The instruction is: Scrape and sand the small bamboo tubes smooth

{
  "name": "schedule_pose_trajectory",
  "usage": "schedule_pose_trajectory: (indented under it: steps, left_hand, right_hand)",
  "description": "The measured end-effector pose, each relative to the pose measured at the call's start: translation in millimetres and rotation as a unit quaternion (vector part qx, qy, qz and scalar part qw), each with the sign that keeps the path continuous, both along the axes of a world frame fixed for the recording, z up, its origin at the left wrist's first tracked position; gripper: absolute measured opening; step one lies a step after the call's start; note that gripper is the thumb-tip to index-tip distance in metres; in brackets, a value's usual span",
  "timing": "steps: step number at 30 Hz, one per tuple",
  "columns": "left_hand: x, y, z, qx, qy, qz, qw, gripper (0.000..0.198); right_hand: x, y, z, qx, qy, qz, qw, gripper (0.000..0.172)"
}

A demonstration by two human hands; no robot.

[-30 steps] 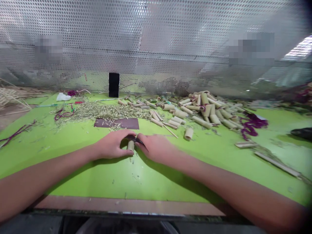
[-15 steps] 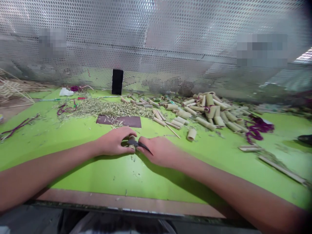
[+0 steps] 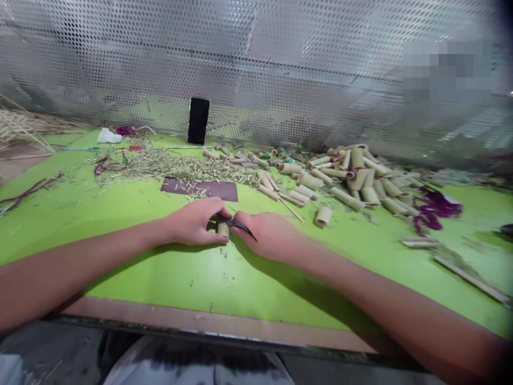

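Observation:
A short pale bamboo tube [image 3: 223, 230] stands on the green table, between the thumb and fingers of my left hand [image 3: 200, 220]. My right hand [image 3: 266, 235] is closed around dark pliers [image 3: 240, 224]. Their head reaches the upper part of the tube, partly covered by my left fingers, so I cannot tell whether the jaws bite on it. Just beyond my hands is a dark brown sheet [image 3: 224, 191] with plant shavings [image 3: 180, 167] on and behind it. To the right of my right hand lies another short tube [image 3: 323, 216].
Many cut tubes [image 3: 356, 182] are heaped at the back right, beside purple cord [image 3: 436, 211]. A phone [image 3: 198, 121] leans against the perforated metal screen [image 3: 256, 59]. Split strips [image 3: 468, 278] lie far right, thin sticks [image 3: 28, 128] far left. The table's brown front edge [image 3: 208, 323] is near me.
The view has shifted slightly. The pliers' head has moved from across the tube's front to its upper part, leaving more of the tube in sight. Both hands keep their grip.

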State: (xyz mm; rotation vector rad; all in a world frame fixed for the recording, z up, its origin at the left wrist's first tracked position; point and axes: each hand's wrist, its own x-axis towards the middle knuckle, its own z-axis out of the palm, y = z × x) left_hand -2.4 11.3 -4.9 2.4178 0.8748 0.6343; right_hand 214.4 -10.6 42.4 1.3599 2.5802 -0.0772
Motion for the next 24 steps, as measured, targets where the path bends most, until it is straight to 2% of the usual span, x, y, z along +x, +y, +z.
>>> schedule_pose_trajectory:
  steps: [8,13,16,24]
  left_hand:
    - [-2,-3,-1.3,0.021,-0.004,-0.035,0.999,0.027]
    - [-4,-1,-5.0,0.044,-0.009,-0.056,0.997,0.029]
    - [-6,2,-6.6,0.062,-0.011,-0.065,0.996,0.034]
    - [-10,-6,-4.4,0.232,0.020,-0.047,0.971,0.022]
  right_hand:
    - [10,-2,-1.3,-0.039,0.036,0.034,0.998,0.032]
    - [15,2,-0.4,-0.080,0.064,0.070,0.992,0.033]
    - [14,1,-1.4,-0.081,0.065,0.069,0.992,0.034]
    - [10,-5,-1.6,-0.061,0.060,0.045,0.995,0.033]
